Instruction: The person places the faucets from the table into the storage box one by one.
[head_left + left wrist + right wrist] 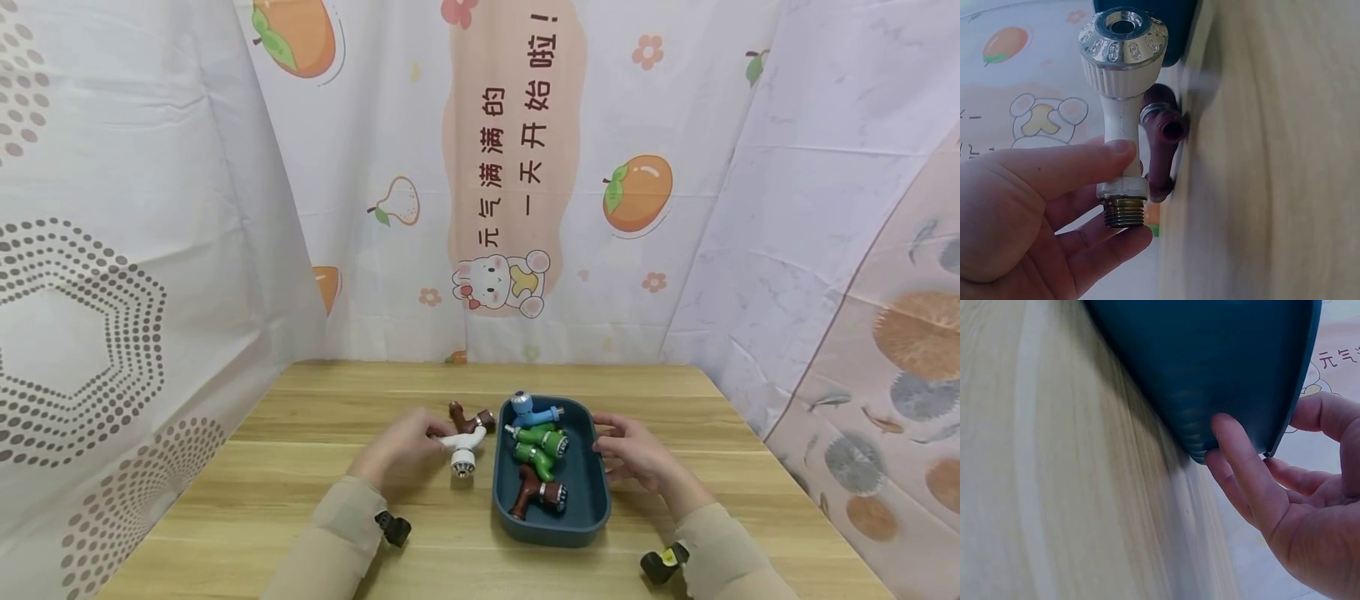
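My left hand point(411, 443) pinches a white faucet point(464, 449) between thumb and fingers. In the left wrist view this faucet point(1121, 119) shows a silver-capped handle at the top and a brass threaded end below. Just behind it, a dark brown faucet point(469, 421) lies on the table, left of a dark blue plastic bin point(555, 533). With my right hand point(633, 452) I hold the bin's right side. In the right wrist view some fingers point(1241, 456) lie against the outer wall, and another digit reaches past the rim.
Inside the bin are a blue faucet point(534, 416), two green faucets point(536, 457) and a brown faucet point(534, 492). The wooden table point(300, 467) carries everything. Printed curtains point(375, 275) hang behind it and at both sides.
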`<state>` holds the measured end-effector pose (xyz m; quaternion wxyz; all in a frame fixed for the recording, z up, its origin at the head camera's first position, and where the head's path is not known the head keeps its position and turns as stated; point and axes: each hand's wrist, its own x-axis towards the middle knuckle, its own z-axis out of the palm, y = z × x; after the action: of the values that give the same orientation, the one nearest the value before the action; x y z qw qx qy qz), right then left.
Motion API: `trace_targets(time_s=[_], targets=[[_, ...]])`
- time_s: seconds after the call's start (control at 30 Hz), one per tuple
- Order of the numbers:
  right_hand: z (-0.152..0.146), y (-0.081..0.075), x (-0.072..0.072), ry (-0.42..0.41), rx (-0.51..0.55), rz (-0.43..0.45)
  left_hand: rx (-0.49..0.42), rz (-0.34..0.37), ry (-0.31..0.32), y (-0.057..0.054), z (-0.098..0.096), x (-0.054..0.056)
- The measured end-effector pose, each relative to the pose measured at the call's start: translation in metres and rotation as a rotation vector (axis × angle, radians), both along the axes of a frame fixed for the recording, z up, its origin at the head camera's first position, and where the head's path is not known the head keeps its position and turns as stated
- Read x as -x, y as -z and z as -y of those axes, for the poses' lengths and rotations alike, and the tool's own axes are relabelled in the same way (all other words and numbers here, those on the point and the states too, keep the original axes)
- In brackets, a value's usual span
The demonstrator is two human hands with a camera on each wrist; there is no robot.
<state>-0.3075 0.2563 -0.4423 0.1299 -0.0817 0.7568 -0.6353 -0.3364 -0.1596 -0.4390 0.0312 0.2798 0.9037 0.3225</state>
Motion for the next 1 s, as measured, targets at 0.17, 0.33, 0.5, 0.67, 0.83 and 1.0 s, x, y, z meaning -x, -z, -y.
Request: trace_targets(time_s=[0.17, 0.33, 0.5, 0.67, 0.83, 1.0], targets=[[0.0, 0.0, -0.001, 0.002, 0.0, 0.003, -0.005, -0.009, -0.014, -0.005, 0.006, 0.002], [-0.001, 0.0, -0.001, -0.001, 0.001, 0.001, -0.008, -0.015, -0.071, -0.011, 0.009, 0.003], [-0.001, 0.001, 0.0, 0.002, -0.004, 0.0, -0.023, -0.025, -0.114, -0.016, 0.012, 0.002], [-0.001, 0.003, 0.001, -0.008, -0.003, 0.001, -0.043, -0.035, -0.134, -0.02, 0.016, 0.0], [-0.001, 0.002, 0.0, -0.015, 0.001, 0.0, -0.043, -0.063, -0.145, -0.025, 0.019, 0.0], [-0.001, 0.001, 0.0, -0.014, 0.016, 0.002, -0.064, -0.056, -0.154, -0.029, 0.02, -0.001]])
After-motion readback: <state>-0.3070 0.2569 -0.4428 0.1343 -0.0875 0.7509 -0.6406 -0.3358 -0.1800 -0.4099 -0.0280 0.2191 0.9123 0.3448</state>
